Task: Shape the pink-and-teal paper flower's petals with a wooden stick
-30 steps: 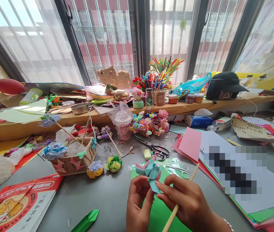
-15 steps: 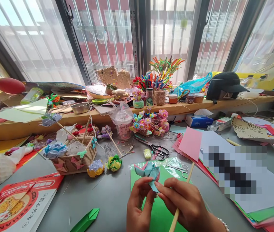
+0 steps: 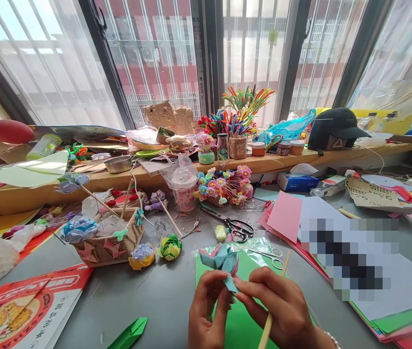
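A light blue and pink origami flower (image 3: 223, 258) is held up over a green sheet of paper (image 3: 240, 322). Fingers and thumb of my left hand (image 3: 209, 308) are closed around its lower part. With thumb and index finger, my right hand (image 3: 282, 303) pinches the pale blue flap at the flower's base. A thin wooden stick (image 3: 267, 329) is also tucked between the fingers of that hand, slanting up past the knuckles. Small silver scissors (image 3: 275, 257) lie just beyond the right hand. To the left rests a folded green paper piece (image 3: 129, 334).
Two finished paper flowers, one purple and yellow (image 3: 142, 256), one green (image 3: 169, 247), sit beside a cardboard box (image 3: 107, 247). Black-handled scissors (image 3: 236, 227) lie ahead. Stacked coloured paper (image 3: 365, 252) is on the right, a red-and-white bag (image 3: 27, 310) on the left. A crowded wooden sill (image 3: 155, 170) runs behind.
The view has shifted slightly. Both hands keep their grip on the flower, and the pale blue flap shows a little wider between the fingers. The stick stays in the right hand.
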A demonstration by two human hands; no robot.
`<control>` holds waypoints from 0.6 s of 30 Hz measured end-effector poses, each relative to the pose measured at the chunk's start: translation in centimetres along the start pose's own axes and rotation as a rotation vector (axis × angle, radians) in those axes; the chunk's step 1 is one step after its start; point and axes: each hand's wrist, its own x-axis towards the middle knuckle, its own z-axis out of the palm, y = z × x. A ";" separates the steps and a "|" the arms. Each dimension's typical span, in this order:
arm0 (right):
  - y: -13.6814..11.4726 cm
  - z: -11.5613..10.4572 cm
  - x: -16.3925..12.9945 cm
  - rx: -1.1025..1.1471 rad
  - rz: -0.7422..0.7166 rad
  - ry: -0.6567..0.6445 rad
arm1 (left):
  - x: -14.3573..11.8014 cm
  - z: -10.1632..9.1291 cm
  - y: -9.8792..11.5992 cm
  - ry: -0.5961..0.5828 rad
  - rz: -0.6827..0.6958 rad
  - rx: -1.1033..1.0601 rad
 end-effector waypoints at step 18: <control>0.0 0.4 0.0 0.019 0.046 0.021 | 0.3 -0.4 0.0 -0.058 0.155 0.176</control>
